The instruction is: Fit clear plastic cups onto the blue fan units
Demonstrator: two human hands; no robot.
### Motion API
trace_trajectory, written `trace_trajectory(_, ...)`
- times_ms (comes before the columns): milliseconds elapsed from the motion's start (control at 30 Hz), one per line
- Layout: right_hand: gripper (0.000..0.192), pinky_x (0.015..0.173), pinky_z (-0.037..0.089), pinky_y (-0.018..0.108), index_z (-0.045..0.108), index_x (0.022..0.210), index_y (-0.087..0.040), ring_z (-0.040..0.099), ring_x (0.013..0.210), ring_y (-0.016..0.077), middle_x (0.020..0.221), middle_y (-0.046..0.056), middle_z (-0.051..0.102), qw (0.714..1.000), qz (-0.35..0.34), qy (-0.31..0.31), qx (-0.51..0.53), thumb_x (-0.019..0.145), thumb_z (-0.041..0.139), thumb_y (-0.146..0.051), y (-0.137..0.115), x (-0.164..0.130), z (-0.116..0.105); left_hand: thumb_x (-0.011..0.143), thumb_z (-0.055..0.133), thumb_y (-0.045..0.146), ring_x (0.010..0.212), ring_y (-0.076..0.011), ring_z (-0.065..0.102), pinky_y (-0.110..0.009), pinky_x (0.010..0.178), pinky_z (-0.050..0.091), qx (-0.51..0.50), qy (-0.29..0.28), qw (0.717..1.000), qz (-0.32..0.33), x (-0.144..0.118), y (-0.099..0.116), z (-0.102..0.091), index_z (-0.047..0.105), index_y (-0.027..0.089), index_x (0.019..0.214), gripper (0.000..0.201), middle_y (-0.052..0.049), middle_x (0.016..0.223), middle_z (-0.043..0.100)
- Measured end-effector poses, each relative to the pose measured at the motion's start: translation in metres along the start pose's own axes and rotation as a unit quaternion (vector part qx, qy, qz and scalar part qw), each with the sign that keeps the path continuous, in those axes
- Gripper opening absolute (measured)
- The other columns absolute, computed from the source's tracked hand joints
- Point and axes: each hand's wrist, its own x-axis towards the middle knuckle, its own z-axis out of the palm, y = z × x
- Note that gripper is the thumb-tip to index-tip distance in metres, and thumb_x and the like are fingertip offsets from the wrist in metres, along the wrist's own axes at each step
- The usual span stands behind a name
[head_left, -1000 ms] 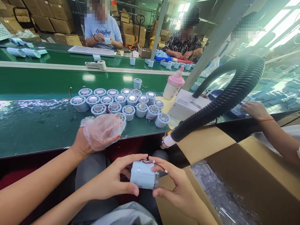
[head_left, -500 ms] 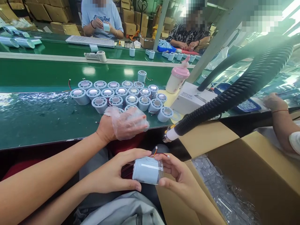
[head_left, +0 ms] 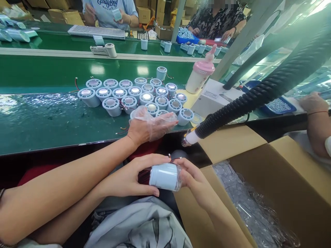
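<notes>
A light blue cylinder lies on its side between my two hands, above my lap. My left hand grips its left end, thumb below and fingers over the top. Around its right end is a clear plastic sleeve, which my right hand pinches. Thin wires with small white connectors stick up behind the cylinder. Just beyond, a co-worker's gloved hand reaches in from the left, beside a group of similar upright cylinders on the green bench.
An open cardboard box with clear plastic pieces stands at my right. A black corrugated hose hangs over it, its nozzle near my hands. A pink-lidded bottle and a white device stand on the bench. Co-workers sit across and at right.
The clear sleeve covers more of the cylinder, and my right fingers have closed in on its end. The co-worker's gloved hand has moved right along the bench edge. The view has shifted slightly.
</notes>
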Motion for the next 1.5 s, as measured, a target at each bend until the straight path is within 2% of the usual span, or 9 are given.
trace_trajectory(300,0.049,0.032,0.041,0.016,0.044,0.086,-0.018,0.057,0.037,0.0123,0.048,-0.003,0.058,0.995,0.088,-0.02,0.032,0.074,0.051,-0.065,0.006,0.002,0.003,0.067,0.075,0.024,0.126,-0.027,0.043,-0.04,0.106,0.035,-0.045,-0.006,0.999,-0.007,0.0,0.001,0.003,0.044,0.024,0.132,0.072,-0.011,0.137,0.046)
trace_trajectory(533,0.049,0.027,0.034,0.014,0.044,0.087,-0.019,0.052,0.032,0.0112,0.045,-0.001,0.059,0.989,0.127,-0.031,0.072,0.075,0.044,-0.067,0.009,0.009,0.005,0.069,0.073,0.015,0.126,-0.025,0.043,-0.035,0.102,0.039,-0.239,0.001,0.967,-0.085,0.004,-0.004,0.007,0.039,0.03,0.135,0.076,-0.009,0.14,0.043)
trace_trajectory(733,0.041,0.032,0.034,0.014,0.05,0.087,-0.018,0.051,0.036,0.0082,0.055,0.003,0.064,0.979,0.098,0.054,0.172,0.089,0.032,-0.054,0.032,0.03,-0.012,0.068,0.074,0.018,0.122,-0.0271,0.047,-0.041,0.098,0.041,-0.346,0.015,0.935,-0.078,0.046,-0.039,0.009,0.04,0.024,0.135,0.075,-0.015,0.138,0.045)
trace_trajectory(867,0.046,0.032,0.033,0.015,0.056,0.091,-0.015,0.048,0.036,0.0082,0.057,0.004,0.063,0.969,0.064,0.084,0.224,0.091,0.027,-0.051,0.046,0.049,-0.029,0.068,0.075,0.019,0.125,-0.0261,0.045,-0.041,0.103,0.035,-0.326,0.0,0.941,-0.09,0.082,-0.058,0.011,0.041,0.019,0.134,0.074,-0.015,0.137,0.046)
trace_trajectory(1000,0.051,0.034,0.036,0.013,0.058,0.091,-0.014,0.049,0.038,0.0072,0.059,0.004,0.064,0.967,0.06,0.081,0.232,0.095,0.018,-0.046,0.046,0.058,-0.041,0.072,0.071,0.02,0.123,-0.0251,0.046,-0.04,0.105,0.034,-0.296,-0.036,0.95,-0.094,0.099,-0.061,0.008,0.042,0.015,0.133,0.068,-0.016,0.136,0.046)
trace_trajectory(1233,0.058,0.03,0.034,0.011,0.059,0.081,-0.009,0.051,0.034,0.0069,0.05,0.007,0.062,0.971,0.135,0.02,0.196,0.095,0.019,-0.048,0.023,0.043,-0.033,0.064,0.076,0.02,0.11,-0.0236,0.055,-0.036,0.093,0.046,-0.172,-0.07,0.978,-0.093,0.073,-0.039,-0.001,0.05,0.017,0.122,0.063,-0.013,0.127,0.052)
trace_trajectory(1367,0.051,0.028,0.03,0.011,0.053,0.081,-0.013,0.048,0.032,0.0057,0.05,0.004,0.06,0.976,0.182,-0.037,0.114,0.095,0.017,-0.047,0.015,0.027,-0.027,0.065,0.075,0.022,0.108,-0.0235,0.056,-0.036,0.09,0.049,-0.151,-0.048,0.98,-0.118,0.049,-0.015,0.002,0.049,0.02,0.124,0.065,-0.011,0.123,0.054)
trace_trajectory(1433,0.035,0.03,0.034,0.013,0.05,0.085,-0.015,0.05,0.034,0.0071,0.055,0.002,0.061,0.989,0.14,-0.034,0.039,0.094,0.026,-0.039,0.015,0.018,-0.025,0.065,0.075,0.022,0.106,-0.0227,0.057,-0.035,0.09,0.049,-0.169,-0.023,0.975,-0.141,0.039,-0.005,0.005,0.049,0.022,0.124,0.064,-0.009,0.121,0.055)
trace_trajectory(1500,0.017,0.045,0.05,0.021,0.048,0.1,-0.017,0.063,0.054,0.0114,0.083,0.006,0.067,0.997,-0.002,0.013,-0.073,0.088,0.039,-0.025,0.017,0.008,-0.024,0.067,0.074,0.022,0.104,-0.0212,0.058,-0.035,0.09,0.049,-0.194,-0.001,0.968,-0.162,0.03,0.004,0.007,0.048,0.023,0.123,0.063,-0.007,0.117,0.057)
